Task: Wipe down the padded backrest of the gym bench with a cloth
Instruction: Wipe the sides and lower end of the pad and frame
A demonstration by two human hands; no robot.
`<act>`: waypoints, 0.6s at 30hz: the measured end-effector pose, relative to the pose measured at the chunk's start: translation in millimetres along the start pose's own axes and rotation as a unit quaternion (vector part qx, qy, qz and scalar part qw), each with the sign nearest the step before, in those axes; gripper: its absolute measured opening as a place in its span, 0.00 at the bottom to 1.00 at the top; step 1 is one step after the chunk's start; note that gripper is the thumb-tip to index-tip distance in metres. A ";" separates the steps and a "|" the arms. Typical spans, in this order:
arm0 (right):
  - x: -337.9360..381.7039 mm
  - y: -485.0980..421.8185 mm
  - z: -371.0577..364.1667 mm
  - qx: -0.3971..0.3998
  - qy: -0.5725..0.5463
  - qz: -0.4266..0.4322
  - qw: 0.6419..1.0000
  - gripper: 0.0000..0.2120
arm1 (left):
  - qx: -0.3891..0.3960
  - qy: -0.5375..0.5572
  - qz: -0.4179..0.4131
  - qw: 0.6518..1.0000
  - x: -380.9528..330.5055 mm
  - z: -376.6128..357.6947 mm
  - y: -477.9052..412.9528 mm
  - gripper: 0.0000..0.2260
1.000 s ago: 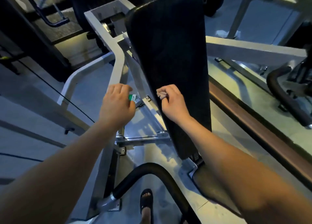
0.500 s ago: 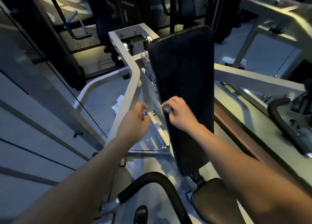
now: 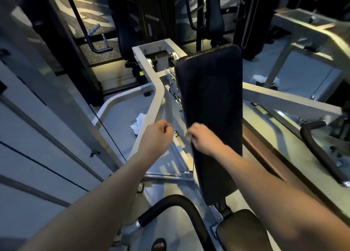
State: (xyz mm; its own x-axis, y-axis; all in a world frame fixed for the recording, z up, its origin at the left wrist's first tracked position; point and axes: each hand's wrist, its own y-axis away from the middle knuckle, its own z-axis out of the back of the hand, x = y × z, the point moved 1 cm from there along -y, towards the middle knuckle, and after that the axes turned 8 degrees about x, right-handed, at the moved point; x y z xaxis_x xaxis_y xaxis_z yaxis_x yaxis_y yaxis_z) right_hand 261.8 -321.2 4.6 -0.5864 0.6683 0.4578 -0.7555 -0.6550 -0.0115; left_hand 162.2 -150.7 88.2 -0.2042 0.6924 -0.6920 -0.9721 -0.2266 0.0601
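The black padded backrest (image 3: 212, 106) stands tilted upright in the middle of the view, its top edge visible. My right hand (image 3: 203, 138) is at the pad's left edge about halfway up, fingers curled round a small pale cloth (image 3: 188, 136), of which only a blurred bit shows. My left hand (image 3: 157, 136) hovers just left of it over the white frame (image 3: 158, 101), curled into a fist. The small item inside it is hidden. The hands are a short gap apart.
A black seat pad (image 3: 243, 231) lies below the backrest. A curved black handle (image 3: 182, 203) crosses in front of it, and another (image 3: 318, 150) is at the right. Crumpled white paper (image 3: 139, 122) lies on the floor. My sandalled foot (image 3: 160, 245) is at the bottom.
The view has tilted up, so the backrest's top now shows. Both hands stay at the pad's left edge. The green-and-white item in my left hand is no longer visible.
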 end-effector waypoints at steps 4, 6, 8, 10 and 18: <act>18.0 38.2 2.7 -0.031 -0.229 -0.109 0.967 0.11 | 0.033 0.050 -0.009 0.998 -7.6 1.2 8.6 0.08; 38.5 51.4 21.7 -0.055 -0.330 -0.119 0.935 0.13 | 0.043 0.069 -0.010 0.997 -9.7 -1.9 21.1 0.06; 55.3 65.9 38.4 -0.057 -0.351 -0.105 0.929 0.18 | 0.045 0.112 -0.011 0.993 -11.3 -7.5 37.7 0.04; 67.8 80.9 50.5 -0.061 -0.379 -0.089 0.919 0.19 | 0.057 0.172 -0.011 0.983 -13.2 -13.9 52.7 0.05; 84.9 113.3 62.4 -0.055 -0.480 -0.055 0.874 0.07 | 0.055 0.206 -0.014 0.977 -17.2 -19.0 88.8 0.10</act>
State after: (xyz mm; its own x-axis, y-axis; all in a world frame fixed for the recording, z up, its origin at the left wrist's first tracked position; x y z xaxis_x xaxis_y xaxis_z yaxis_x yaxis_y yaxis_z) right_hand 144.7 -360.7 97.6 -0.0332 0.0862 0.9957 -0.8459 -0.5331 0.0179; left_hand 81.6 -195.7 91.7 -0.1357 0.3579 -0.9239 -0.9878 -0.1204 0.0985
